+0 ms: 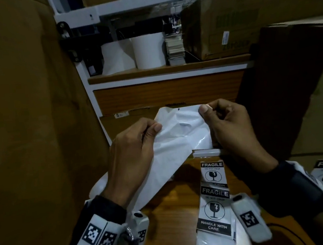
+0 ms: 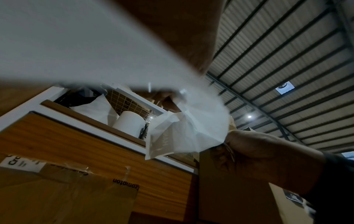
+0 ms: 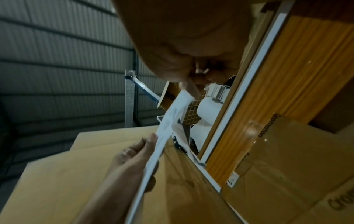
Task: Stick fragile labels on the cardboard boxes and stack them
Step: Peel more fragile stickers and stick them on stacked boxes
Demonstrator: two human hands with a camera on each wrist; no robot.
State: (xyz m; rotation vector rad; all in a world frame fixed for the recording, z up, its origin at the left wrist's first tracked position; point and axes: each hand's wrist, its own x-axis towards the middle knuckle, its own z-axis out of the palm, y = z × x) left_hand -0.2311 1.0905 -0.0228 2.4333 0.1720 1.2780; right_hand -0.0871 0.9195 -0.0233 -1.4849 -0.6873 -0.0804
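Pinching a white label sheet by its upper corners, the left hand and right hand hold it above the wooden table. 2 fragile labels lie beneath, a cardboard box just behind.

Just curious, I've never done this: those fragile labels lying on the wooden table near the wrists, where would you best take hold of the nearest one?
Probably by its near edge. The nearest fragile label lies flat on the wooden table, with another label overlapping its far end, so pinch the near end from the person's side and lift. Both the left hand and right hand are busy pinching a white sheet.
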